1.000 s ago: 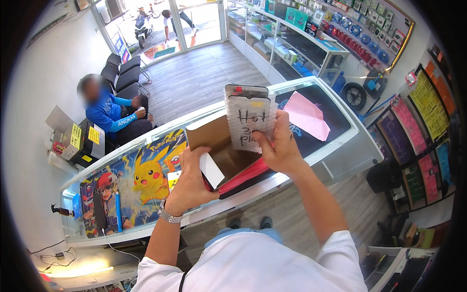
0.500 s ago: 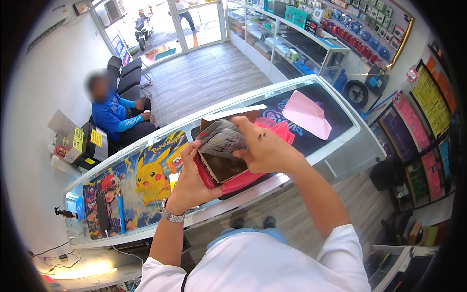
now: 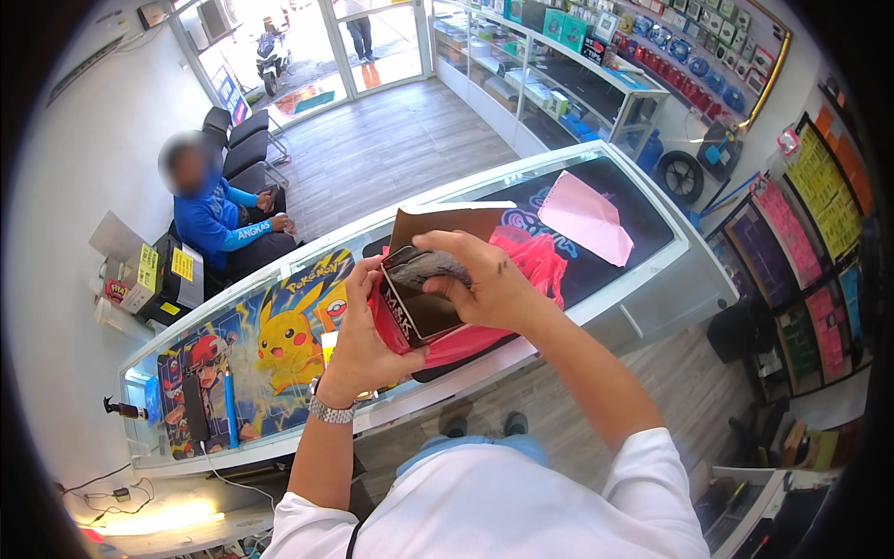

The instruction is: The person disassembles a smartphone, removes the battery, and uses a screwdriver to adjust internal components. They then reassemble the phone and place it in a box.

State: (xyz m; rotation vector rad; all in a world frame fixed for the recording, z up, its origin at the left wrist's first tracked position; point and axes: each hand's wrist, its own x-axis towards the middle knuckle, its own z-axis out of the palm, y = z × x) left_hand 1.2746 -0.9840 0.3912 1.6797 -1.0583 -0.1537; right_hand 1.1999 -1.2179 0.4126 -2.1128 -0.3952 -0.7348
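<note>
My left hand (image 3: 358, 349), with a metal watch at the wrist, grips a dark open box (image 3: 424, 321) over the counter. The box's flap (image 3: 442, 224) stands raised at its far side, and pale lettering shows on one face. In my right hand (image 3: 494, 284) is a grey wrapped packet (image 3: 428, 268), pinched between thumb and fingers at the mouth of the box. How far the packet sits inside cannot be made out. A pink plastic bag (image 3: 538, 265) lies bunched under and beside the box.
The glass-topped counter (image 3: 643, 289) carries a pink paper sheet (image 3: 587, 216), a cartoon mat (image 3: 289, 335), a blue pen-like tool (image 3: 231, 410) and a black bar-shaped object (image 3: 196, 408). Across it sits a person in blue (image 3: 219, 219). A spray bottle (image 3: 126, 407) stands at the left end.
The grey packet has tipped and dropped lower against the box, its marked face turned from view. The box's lettered face and more of its flap now show. The seated person's hands have moved apart.
</note>
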